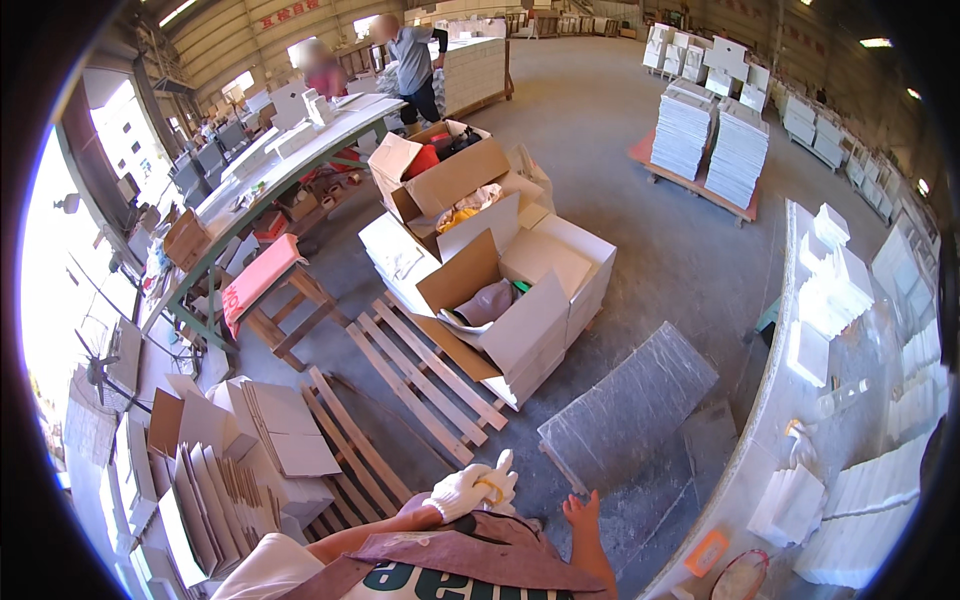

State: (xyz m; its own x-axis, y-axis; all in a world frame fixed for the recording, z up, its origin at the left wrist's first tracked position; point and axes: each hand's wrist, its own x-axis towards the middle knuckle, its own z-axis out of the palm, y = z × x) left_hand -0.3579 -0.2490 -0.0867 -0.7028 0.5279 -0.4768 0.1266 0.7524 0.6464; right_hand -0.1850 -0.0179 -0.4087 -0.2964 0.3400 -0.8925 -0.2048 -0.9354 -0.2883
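Note:
My left hand (pixel 462 494) wears a white knit glove and is in front of my chest. Its fingers are closed on a second white glove (pixel 503 478), whose yellow cuff edge shows between them. To the right, my bare right hand (pixel 582 508) is raised with its fingers apart and nothing in it. Beyond that hand, a grey slab-like board (pixel 630 402) rests low near the floor, its surface streaked and shiny.
Open cartons (pixel 545 335) stand ahead beside wooden pallets (pixel 425 375). Flattened cardboard (pixel 215 500) leans at the left, near a stool with a red cover (pixel 262 283). A curved-looking worktable (pixel 745 470) with white blocks runs along my right. Two people stand by a far bench.

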